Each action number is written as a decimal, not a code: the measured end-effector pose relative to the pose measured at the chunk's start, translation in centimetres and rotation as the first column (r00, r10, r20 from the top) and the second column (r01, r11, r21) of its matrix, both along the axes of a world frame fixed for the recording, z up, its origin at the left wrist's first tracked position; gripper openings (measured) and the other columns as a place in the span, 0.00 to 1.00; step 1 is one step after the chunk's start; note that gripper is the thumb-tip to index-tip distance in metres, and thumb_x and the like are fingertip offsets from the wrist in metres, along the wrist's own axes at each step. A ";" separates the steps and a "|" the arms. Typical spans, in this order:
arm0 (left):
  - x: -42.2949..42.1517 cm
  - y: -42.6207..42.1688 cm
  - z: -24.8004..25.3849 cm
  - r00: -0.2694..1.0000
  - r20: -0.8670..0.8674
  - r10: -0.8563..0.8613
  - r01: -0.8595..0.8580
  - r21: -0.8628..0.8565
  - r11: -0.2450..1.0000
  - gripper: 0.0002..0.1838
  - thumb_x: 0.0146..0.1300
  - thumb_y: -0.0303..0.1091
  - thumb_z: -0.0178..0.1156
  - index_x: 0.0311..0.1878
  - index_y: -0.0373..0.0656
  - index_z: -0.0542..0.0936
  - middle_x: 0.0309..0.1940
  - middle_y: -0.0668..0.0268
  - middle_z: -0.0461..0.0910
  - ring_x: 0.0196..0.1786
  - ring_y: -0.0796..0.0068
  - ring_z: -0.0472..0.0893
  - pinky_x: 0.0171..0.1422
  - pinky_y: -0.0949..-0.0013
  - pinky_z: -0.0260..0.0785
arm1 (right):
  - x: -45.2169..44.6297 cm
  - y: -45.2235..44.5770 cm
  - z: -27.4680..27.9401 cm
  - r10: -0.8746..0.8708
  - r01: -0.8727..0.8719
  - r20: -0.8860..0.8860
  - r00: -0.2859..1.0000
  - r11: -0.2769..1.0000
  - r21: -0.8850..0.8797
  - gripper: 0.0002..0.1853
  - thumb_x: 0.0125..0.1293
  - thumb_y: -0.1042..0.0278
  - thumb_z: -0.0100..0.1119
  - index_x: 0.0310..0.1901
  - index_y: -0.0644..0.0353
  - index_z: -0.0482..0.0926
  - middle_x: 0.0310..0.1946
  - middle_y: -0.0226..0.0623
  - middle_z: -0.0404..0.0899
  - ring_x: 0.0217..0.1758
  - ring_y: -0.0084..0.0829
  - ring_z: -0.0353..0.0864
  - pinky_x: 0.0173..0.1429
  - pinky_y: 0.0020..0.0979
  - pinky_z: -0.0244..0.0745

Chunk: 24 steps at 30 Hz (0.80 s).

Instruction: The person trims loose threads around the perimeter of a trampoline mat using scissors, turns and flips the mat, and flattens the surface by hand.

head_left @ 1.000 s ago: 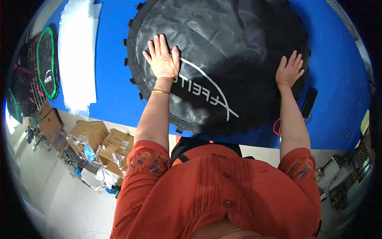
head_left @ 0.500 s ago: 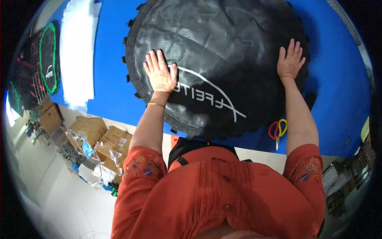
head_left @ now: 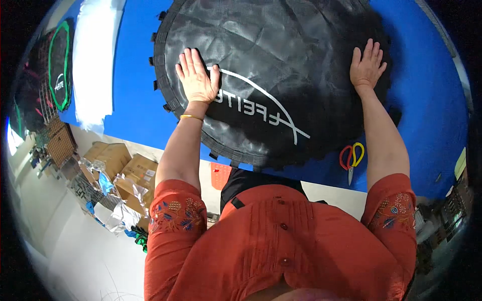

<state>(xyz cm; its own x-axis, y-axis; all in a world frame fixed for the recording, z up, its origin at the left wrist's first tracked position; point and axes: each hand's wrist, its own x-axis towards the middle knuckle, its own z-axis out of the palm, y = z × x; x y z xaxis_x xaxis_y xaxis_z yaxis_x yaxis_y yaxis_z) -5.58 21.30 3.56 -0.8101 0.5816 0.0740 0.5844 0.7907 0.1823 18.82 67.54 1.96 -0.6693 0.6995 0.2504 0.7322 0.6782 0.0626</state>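
A large round black mat (head_left: 281, 55) with a white printed logo and tabs along its edge lies on the blue table (head_left: 135, 95). My left hand (head_left: 197, 78) rests flat on the mat's left part, beside the white lettering, fingers spread. Near the right edge of the mat, my right hand (head_left: 367, 65) also lies palm down with its fingers apart. Neither hand holds anything. Scissors with one red and one yellow handle (head_left: 350, 161) lie on the table below the mat, left of my right forearm.
White plastic sheets (head_left: 95, 60) lie on the table's left side. Further left hangs or stands a black item with green trim (head_left: 59, 65). Open cardboard boxes (head_left: 113, 158) with wrapping material are on the floor at lower left. A dark object partly shows beside my right forearm.
The mat and both hands have shifted slightly in view. My right hand sits higher than one second ago. The scissors, earlier mostly covered by my right arm, now show fully.
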 end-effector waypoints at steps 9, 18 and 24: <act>0.1 0.4 0.0 0.998 -0.066 0.012 -0.011 0.020 1.000 0.47 0.76 0.60 0.51 0.85 0.37 0.55 0.86 0.45 0.54 0.88 0.43 0.51 0.89 0.40 0.38 | 0.0 0.5 0.3 0.009 -0.009 -0.011 1.000 1.000 -0.023 0.39 0.82 0.34 0.37 0.86 0.47 0.54 0.88 0.41 0.51 0.90 0.47 0.49 0.87 0.64 0.40; 0.0 0.5 0.0 0.996 -0.085 0.021 -0.018 0.032 0.999 0.45 0.75 0.61 0.53 0.85 0.41 0.58 0.85 0.48 0.57 0.87 0.45 0.54 0.90 0.41 0.40 | -0.1 0.5 0.4 0.015 -0.014 -0.028 1.000 1.000 0.019 0.39 0.82 0.35 0.39 0.85 0.49 0.57 0.87 0.43 0.54 0.89 0.48 0.52 0.87 0.64 0.42; -0.2 0.9 -0.2 0.997 -0.072 0.014 -0.010 0.053 0.999 0.47 0.73 0.62 0.55 0.85 0.41 0.58 0.85 0.49 0.57 0.88 0.44 0.53 0.90 0.41 0.38 | 0.2 0.5 1.0 -0.001 0.000 -0.047 0.999 1.000 -0.027 0.39 0.82 0.36 0.38 0.85 0.50 0.56 0.87 0.42 0.52 0.90 0.48 0.50 0.88 0.64 0.38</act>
<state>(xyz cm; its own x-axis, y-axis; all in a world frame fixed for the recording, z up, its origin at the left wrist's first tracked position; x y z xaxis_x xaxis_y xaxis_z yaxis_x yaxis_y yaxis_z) -5.80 22.15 3.39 -0.8085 0.5654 0.1634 0.5880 0.7883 0.1814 19.01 68.03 2.92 -0.6565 0.7070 0.2630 0.7345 0.6785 0.0097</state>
